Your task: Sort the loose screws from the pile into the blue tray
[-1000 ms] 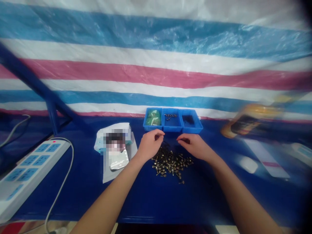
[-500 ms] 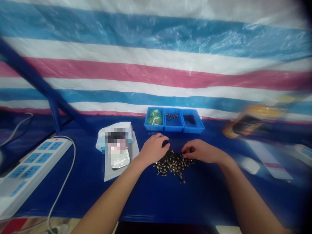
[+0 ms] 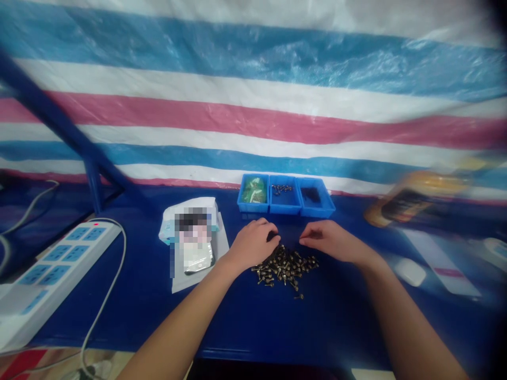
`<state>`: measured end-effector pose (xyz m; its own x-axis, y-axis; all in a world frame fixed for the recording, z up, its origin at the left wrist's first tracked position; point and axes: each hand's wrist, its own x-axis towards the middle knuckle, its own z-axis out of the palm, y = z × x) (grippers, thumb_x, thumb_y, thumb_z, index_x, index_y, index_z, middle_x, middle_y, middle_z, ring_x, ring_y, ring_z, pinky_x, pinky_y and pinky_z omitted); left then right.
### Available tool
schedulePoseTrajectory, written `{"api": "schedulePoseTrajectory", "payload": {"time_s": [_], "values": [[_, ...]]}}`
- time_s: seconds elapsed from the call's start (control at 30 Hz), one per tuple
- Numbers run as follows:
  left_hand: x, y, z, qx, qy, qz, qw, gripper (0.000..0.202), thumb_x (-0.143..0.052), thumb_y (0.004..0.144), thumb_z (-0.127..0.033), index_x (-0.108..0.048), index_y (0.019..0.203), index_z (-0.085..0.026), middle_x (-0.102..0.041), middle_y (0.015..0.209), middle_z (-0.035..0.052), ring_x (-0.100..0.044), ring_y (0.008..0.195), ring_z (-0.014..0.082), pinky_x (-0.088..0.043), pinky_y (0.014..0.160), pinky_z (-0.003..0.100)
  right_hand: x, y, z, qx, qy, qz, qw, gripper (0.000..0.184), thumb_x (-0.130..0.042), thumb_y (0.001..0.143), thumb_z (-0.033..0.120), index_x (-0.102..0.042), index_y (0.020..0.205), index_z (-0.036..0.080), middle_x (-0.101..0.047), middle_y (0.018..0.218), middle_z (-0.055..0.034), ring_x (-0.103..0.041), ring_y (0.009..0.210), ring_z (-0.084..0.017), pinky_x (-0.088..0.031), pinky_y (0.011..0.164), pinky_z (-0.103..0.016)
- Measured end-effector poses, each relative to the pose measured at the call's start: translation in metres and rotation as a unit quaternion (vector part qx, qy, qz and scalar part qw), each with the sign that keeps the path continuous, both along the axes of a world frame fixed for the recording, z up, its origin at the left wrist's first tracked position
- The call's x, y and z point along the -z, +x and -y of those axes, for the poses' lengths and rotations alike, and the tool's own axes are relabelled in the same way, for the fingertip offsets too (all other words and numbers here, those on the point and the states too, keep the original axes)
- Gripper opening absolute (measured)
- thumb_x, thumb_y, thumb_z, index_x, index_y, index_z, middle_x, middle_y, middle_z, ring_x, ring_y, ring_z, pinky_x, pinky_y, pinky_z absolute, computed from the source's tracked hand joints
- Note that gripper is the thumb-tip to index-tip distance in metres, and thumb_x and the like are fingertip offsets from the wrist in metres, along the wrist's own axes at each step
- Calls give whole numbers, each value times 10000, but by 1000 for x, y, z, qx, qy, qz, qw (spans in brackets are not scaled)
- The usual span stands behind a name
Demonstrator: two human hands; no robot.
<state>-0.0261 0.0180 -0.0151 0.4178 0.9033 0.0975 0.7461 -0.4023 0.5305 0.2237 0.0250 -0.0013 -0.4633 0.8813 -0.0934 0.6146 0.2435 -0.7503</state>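
Observation:
A loose pile of small brass-coloured and dark screws (image 3: pixel 285 267) lies on the blue table (image 3: pixel 253 322). My left hand (image 3: pixel 255 244) is at the pile's upper left edge, its fingers curled towards the thumb; what they close on, if anything, is hidden. Just above the pile's right side, my right hand (image 3: pixel 330 240) has thumb and fingertips pinched together. Anything in that pinch is too small to make out. Behind the hands stand three joined blue bins: the left bin (image 3: pixel 240 203) with green-and-clear packets, the middle bin (image 3: pixel 284 200) with some screws, the right bin (image 3: pixel 325 205) with dark small parts.
On the left are a white power strip (image 3: pixel 59 269) with its cable and a blue frame bar (image 3: pixel 51 113). A soft pack (image 3: pixel 168 221) and a phone (image 3: pixel 200 264) lie on white paper. At right, blurred, are an orange bottle (image 3: pixel 412 198) and a white case (image 3: pixel 411 271).
My right hand has lifted from the pile's right side, up and slightly away, its fingertips now pinched. My left hand stays at the pile. The whole view has shifted slightly.

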Motion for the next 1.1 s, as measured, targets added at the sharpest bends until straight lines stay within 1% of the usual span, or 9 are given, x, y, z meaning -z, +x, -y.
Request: {"api": "schedulePoseTrajectory", "payload": {"time_s": [0.13, 0.2, 0.3, 0.4, 0.5, 0.73, 0.87, 0.97, 1.1], "values": [[-2, 3, 1, -9, 20, 40, 999, 260, -523, 920, -382, -676, 1069, -235, -652, 1060, 65, -602, 1009, 270, -469, 870, 408, -1, -3, 2, 3, -16, -36, 999, 206, -643, 845, 386, -714, 852, 193, -712, 794, -20, -641, 702, -170, -489, 635, -287], [-6, 5, 3, 2, 24, 64, 998, 258, -526, 922, -360, -670, 1097, -236, -654, 1079, 63, -601, 1016, 259, -474, 869, 394, -3, -6, 3, 4, -23, -60, 998, 218, -650, 841, 397, -711, 847, 188, -712, 805, -23, -639, 707, -171, -491, 639, -290], [-10, 9, 5, 35, 24, 92, 995, 238, -535, 922, -318, -671, 1101, -241, -656, 1097, 55, -613, 981, 231, -483, 834, 360, -5, -9, 5, 6, -30, -95, 995, 225, -666, 831, 405, -702, 849, 184, -709, 817, -26, -644, 743, -177, -495, 661, -291], [-12, 11, 7, 63, 30, 108, 992, 187, -560, 906, -270, -680, 1047, -242, -666, 1027, 36, -618, 894, 195, -479, 780, 327, -8, -12, 5, 10, -15, -118, 993, 224, -676, 830, 404, -695, 853, 182, -694, 796, -21, -634, 741, -171, -483, 654, -282], [-13, 13, 8, 72, 35, 119, 990, 152, -571, 896, -249, -682, 999, -241, -665, 943, 24, -608, 810, 170, -467, 730, 307, -10, -15, 5, 12, 6, -127, 992, 215, -677, 839, 397, -698, 855, 184, -680, 771, -16, -617, 712, -157, -474, 643, -273], [-13, 14, 8, 61, 40, 145, 987, 100, -611, 875, -283, -690, 912, -235, -665, 854, 19, -603, 766, 163, -453, 697, 296, -12, -25, 8, 23, 39, -155, 987, 209, -662, 860, 390, -721, 854, 189, -690, 775, -25, -634, 699, -154, -501, 675, -280], [-13, 13, 7, 45, 47, 154, 986, 105, -626, 881, -323, -676, 896, -232, -666, 835, 14, -600, 746, 159, -450, 697, 289, -10, -30, 9, 47, 50, -185, 980, 213, -704, 830, 404, -736, 856, 195, -717, 845, -40, -663, 771, -176, -520, 718, -297], [-13, 12, 6, 47, 50, 160, 985, 127, -642, 882, -354, -667, 897, -230, -675, 861, 8, -603, 747, 154, -445, 701, 282, -7, -31, 8, 53, 32, -212, 975, 215, -737, 806, 404, -732, 856, 194, -724, 862, -39, -670, 791, -180, -529, 722, -300], [-14, 13, 6, 47, 59, 170, 983, 124, -651, 883, -354, -662, 895, -231, -687, 890, -1, -603, 757, 148, -435, 706, 277, -6, -32, 8, 43, 6, -244, 969, 222, -749, 801, 397, -713, 838, 181, -707, 798, -29, -659, 755, -165, -527, 702, -293]]}}
